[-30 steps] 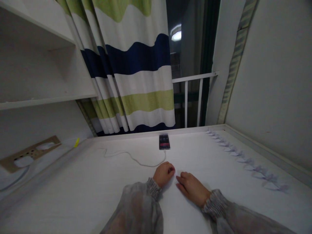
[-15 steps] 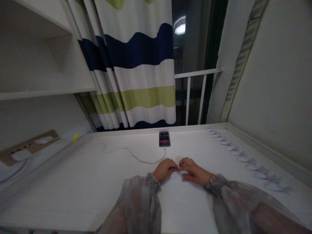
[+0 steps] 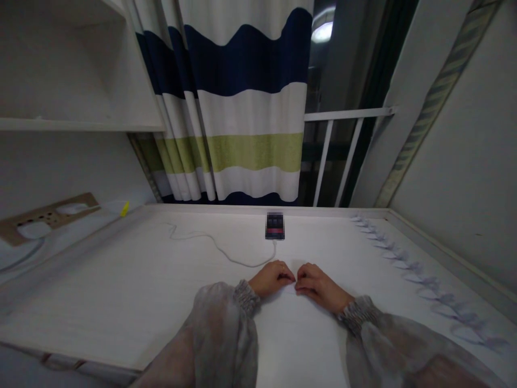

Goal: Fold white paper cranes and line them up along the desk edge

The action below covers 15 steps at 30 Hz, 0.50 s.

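Observation:
My left hand and my right hand rest side by side on the white table, fingertips meeting. Both are curled in a pinch over a small pale sheet, hard to make out against the tabletop. Grey sheer sleeves cover both forearms. A phone lies just beyond the hands with a white cable running from it to the left.
A row of several small pale folded paper shapes runs along the table's right edge by the wall. A striped curtain and white railing stand behind. A power strip and shelves sit at the left.
My right hand moved left to meet my left hand, and both closed into a pinch. The view tilted down slightly and shifted.

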Each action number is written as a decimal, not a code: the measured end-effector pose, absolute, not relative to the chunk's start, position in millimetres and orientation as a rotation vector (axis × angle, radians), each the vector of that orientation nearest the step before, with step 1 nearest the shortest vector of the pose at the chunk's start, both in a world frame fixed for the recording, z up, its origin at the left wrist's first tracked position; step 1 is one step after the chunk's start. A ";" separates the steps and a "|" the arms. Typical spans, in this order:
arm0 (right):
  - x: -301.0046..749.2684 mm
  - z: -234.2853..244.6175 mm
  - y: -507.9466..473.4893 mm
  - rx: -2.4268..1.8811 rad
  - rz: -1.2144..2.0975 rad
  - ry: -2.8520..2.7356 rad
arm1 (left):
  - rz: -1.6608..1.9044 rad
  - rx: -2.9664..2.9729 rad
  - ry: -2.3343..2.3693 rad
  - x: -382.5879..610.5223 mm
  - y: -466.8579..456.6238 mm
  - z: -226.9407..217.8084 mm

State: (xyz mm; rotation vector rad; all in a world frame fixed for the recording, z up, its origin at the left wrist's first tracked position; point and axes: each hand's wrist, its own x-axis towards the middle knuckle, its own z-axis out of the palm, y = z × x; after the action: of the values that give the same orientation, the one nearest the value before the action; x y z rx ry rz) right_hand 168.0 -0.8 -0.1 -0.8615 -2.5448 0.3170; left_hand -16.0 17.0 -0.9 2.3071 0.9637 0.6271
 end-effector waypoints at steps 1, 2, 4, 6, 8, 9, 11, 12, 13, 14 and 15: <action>167.6 -0.3 -2.1 -0.853 0.278 -2.555 | 0.619 2.298 0.968 -16.1 17.1 -0.3; 167.1 -0.6 -3.2 -0.843 0.252 -2.567 | 0.609 2.293 0.966 -16.0 17.2 0.0; 166.3 -0.9 -4.6 -0.819 0.237 -2.589 | 0.601 2.278 0.963 -15.8 17.5 -0.2; 166.0 -1.2 -4.7 -0.795 0.238 -2.603 | 0.607 2.265 0.963 -15.8 17.7 -0.8; 166.0 -1.7 -3.9 -0.785 0.205 -2.616 | 0.618 2.262 0.962 -16.3 17.7 -1.2; 166.0 -2.2 -3.5 -0.778 0.170 -2.633 | 0.622 2.267 0.956 -16.7 17.8 -1.3; 165.7 -3.7 -3.2 -0.747 0.062 -2.678 | 0.619 2.285 0.940 -17.5 18.2 -1.1; 165.4 -4.6 -3.4 -0.725 0.002 -2.701 | 0.610 2.299 0.933 -17.7 18.5 -1.0; 165.0 -5.6 -3.8 -0.711 -0.054 -2.717 | 0.597 2.314 0.931 -17.9 18.8 -0.9; 164.6 -6.6 -4.4 -0.703 -0.098 -2.729 | 0.580 2.327 0.934 -17.8 19.0 -0.7; 164.1 -7.5 -4.9 -0.704 -0.128 -2.734 | 0.564 2.336 0.944 -17.7 19.1 -0.4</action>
State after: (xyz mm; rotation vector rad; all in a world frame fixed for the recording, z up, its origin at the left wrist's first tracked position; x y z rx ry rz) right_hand 164.1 -4.9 -7.5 -0.7036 -2.7344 -0.1280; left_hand -17.7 19.1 -0.4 2.3363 0.9435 0.5635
